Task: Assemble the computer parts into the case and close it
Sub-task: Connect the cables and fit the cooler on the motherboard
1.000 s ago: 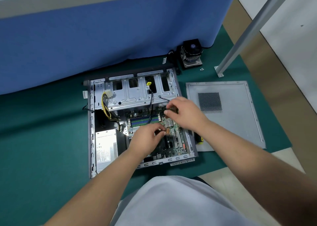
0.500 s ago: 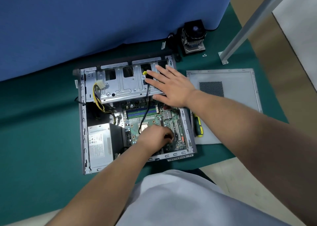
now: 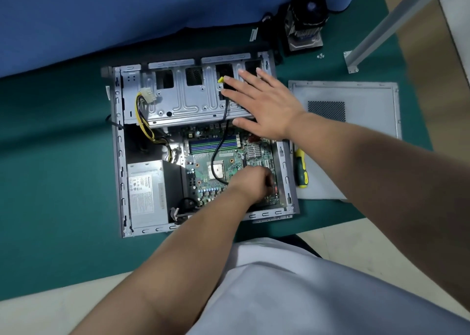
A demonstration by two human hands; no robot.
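The open computer case (image 3: 119,156) lies flat on a green mat. Inside are the green motherboard (image 3: 203,167), a grey power supply (image 3: 145,192) and a metal drive cage (image 3: 183,100). My right hand (image 3: 264,105) rests flat, fingers spread, on the drive cage's right end. My left hand (image 3: 250,182) is curled over the motherboard's lower right, by the expansion slots. A black cable (image 3: 223,136) runs from the cage down across the board and ends under that hand; the fingertips are hidden. The side panel (image 3: 368,98) lies to the right of the case.
A yellow-and-green screwdriver (image 3: 301,169) lies between case and panel. A CPU cooler (image 3: 305,22) stands behind the case, with small screws (image 3: 321,55) near it. A metal post (image 3: 381,24) slants at the right. A blue partition (image 3: 101,16) closes the back.
My right hand left the middle of the board, opened, and moved up onto the drive cage. My left hand stayed curled over the board's lower right. The camera tilted down slightly.
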